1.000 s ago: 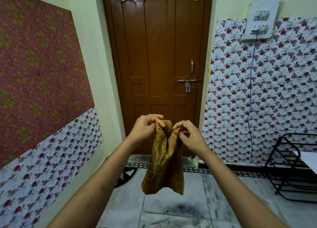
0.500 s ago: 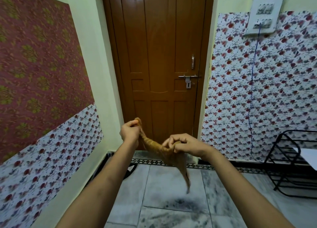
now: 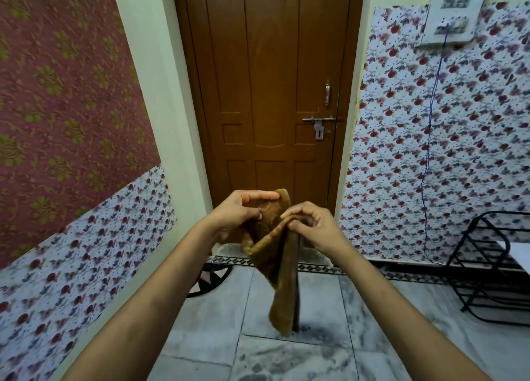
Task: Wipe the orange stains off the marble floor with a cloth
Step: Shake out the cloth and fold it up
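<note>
A brown-orange cloth (image 3: 282,280) hangs in the air in front of me, folded over and drooping toward the floor. My left hand (image 3: 238,213) pinches its upper corner between thumb and fingers. My right hand (image 3: 311,224) grips a folded edge just to the right and slightly lower. Below lies the grey-veined marble floor (image 3: 329,360). No orange stains show on the visible tiles.
A shut brown wooden door (image 3: 272,93) stands straight ahead. Floral-papered walls close in on both sides. A black metal rack (image 3: 487,268) sits on the floor at the right, and a dark round object (image 3: 210,280) lies by the left wall near the door.
The hands have come closer together again and the cloth, stretched between them half a second ago, is now folded over and hangs lower. The view has tilted down slightly.
</note>
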The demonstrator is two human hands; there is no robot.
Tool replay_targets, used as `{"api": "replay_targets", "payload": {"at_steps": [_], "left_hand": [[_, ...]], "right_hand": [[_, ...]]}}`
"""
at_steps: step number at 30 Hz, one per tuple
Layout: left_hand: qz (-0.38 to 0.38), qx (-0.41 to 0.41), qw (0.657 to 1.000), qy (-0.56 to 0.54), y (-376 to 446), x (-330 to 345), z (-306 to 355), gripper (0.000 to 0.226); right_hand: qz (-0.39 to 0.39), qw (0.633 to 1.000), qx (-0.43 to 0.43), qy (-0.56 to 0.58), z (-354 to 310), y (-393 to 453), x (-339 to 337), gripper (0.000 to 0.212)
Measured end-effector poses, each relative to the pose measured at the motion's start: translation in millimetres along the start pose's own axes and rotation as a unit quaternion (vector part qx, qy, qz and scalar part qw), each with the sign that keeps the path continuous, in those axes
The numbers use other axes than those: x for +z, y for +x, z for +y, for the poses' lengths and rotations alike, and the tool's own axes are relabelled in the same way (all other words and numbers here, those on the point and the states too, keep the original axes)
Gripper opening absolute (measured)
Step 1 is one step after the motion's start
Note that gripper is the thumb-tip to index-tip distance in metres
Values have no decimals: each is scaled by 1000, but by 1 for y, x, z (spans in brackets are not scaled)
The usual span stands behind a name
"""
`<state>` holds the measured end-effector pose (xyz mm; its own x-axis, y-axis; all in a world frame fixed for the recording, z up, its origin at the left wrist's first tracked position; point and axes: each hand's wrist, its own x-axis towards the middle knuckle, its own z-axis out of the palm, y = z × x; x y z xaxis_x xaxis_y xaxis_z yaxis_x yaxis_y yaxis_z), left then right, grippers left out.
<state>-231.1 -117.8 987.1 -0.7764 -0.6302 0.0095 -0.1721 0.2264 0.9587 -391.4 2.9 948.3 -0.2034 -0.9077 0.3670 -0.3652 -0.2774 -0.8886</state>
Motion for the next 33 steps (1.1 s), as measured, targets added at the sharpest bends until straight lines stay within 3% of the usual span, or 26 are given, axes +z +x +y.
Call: {"api": "replay_targets", "payload": {"at_steps": [4, 8, 13, 16, 18, 20, 24, 26, 27, 29, 33], "left_hand": [[-36, 8, 999, 5, -5, 13, 3, 50], [-51, 28, 998, 10, -4, 20, 4, 50], [-49, 26, 998, 0, -4, 22, 0, 44], [-40, 29, 999, -6, -4, 21, -3, 28], [-47, 35, 998, -3, -4, 21, -5, 26], [-49, 54, 997, 16, -6, 20, -5, 24], [-78, 114, 977, 161, -13, 16, -13, 23], [-86, 120, 934, 326, -13, 15, -22, 39], [-75, 115, 915, 380, -13, 13, -25, 48], [-21, 111, 921, 373, -13, 8, -25, 63], [111, 105, 937, 315, -9, 2, -8, 52]], "right_hand": [[99, 994, -18, 31, 0, 6, 0, 29], [120, 988, -2, 92, -1, 7, -3, 40], [135, 989, 54, 30, 8, 11, -6, 53], [71, 995, 75, -11, 15, 13, -9, 32], [57, 996, 66, -28, 17, 13, -10, 13], [59, 997, 52, -3, 18, 13, -12, 7], [99, 991, 48, 77, 19, 16, -13, 6], [130, 988, 41, 70, 19, 20, -16, 6], [145, 987, 38, 56, 19, 22, -18, 5], [168, 984, 44, 37, 20, 24, -23, 4], [140, 988, 32, 56, 21, 21, -16, 6]]}}
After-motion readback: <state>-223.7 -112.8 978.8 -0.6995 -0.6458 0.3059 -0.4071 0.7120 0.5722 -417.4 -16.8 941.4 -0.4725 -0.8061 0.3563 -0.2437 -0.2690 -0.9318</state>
